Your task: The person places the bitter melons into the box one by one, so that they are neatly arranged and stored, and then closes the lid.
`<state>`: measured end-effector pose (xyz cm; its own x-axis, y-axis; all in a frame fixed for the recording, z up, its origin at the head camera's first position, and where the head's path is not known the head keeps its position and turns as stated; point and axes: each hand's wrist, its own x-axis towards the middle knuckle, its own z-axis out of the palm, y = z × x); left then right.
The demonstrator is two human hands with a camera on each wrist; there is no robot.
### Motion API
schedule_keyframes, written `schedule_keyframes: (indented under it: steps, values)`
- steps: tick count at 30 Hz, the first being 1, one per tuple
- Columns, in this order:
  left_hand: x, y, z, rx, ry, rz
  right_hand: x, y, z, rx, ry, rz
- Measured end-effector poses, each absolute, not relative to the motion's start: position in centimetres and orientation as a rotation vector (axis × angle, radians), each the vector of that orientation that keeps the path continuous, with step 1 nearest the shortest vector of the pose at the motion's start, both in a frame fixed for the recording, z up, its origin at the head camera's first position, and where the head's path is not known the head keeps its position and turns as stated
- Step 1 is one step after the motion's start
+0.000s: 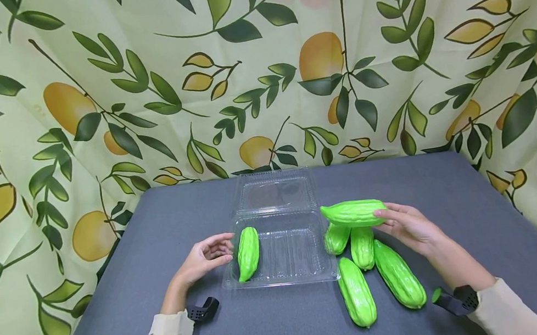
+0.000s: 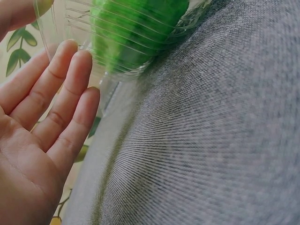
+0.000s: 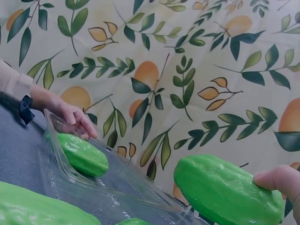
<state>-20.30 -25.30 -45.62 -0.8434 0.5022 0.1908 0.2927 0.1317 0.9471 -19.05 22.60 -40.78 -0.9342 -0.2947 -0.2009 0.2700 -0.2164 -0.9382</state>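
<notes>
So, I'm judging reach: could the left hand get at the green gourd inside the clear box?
Probably yes: the left hand is at the left edge of the clear box, close to the green gourd; the lid is folded open and nothing covers the gourd. Only the side wall seems between.

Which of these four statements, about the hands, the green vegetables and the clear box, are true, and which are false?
1. The left hand is at the left side of the clear box. True.
2. The box is closed. False: its lid is folded back, open.
3. A green vegetable lies in the box. True.
4. Both hands hold vegetables. False: only the right hand holds one, the raised vegetable.
</notes>
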Motion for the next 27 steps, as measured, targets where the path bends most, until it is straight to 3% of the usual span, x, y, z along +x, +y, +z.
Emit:
schedule_keyframes:
  steps: [27]
  values:
    - [-20.4, -25.4, -45.7, 0.777, 2.224, 1.793, -19.8, 19.8, -40.5, -0.077, 1.709, -2.113]
